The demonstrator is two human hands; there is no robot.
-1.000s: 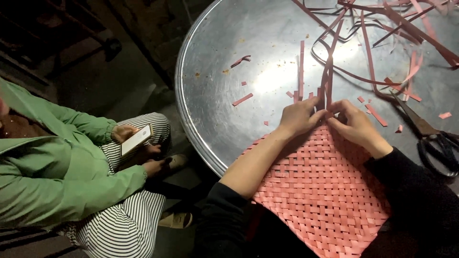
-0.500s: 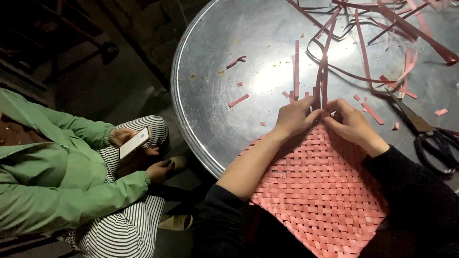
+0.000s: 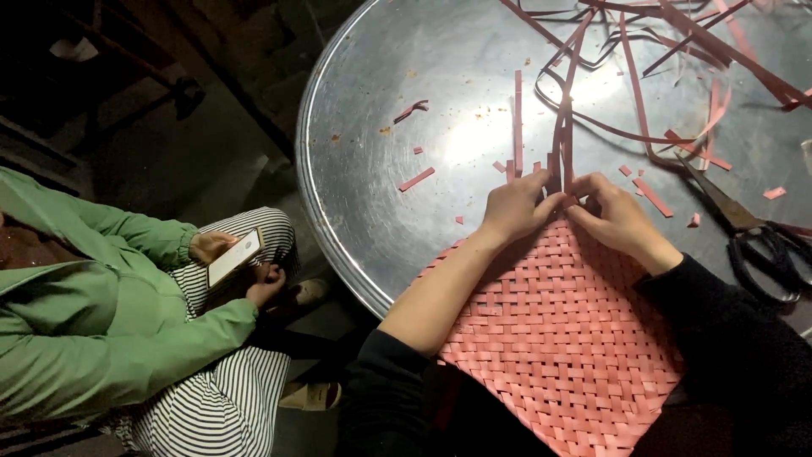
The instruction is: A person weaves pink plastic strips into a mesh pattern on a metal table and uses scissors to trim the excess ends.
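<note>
Two hands meet at the far edge of a pink woven mat [image 3: 558, 338] in the head view, right of centre in the frame. The left hand [image 3: 514, 207] and the right hand [image 3: 616, 218] both pinch the loose upright strips [image 3: 562, 144] that run up out of the weave; the fingers are curled closed on those strips, thumbs pressing against the mat's edge. The mat lies partly on the round metal table [image 3: 381, 110] and partly over its near rim toward the lower right.

It looks light, thin and flexible, probably stiff enough to crease if bent sharply, and the smooth strips could slip; the safest hold seems to be at the woven edge, right where strips cross. Cut pink scraps [image 3: 416, 178] dot the tabletop, long strips [image 3: 677, 51] tangle at the upper right, and black scissors [image 3: 753, 233] lie at the right edge. At lower left, a person in a green jacket [image 3: 101, 330] holds a phone [image 3: 234, 256].
</note>
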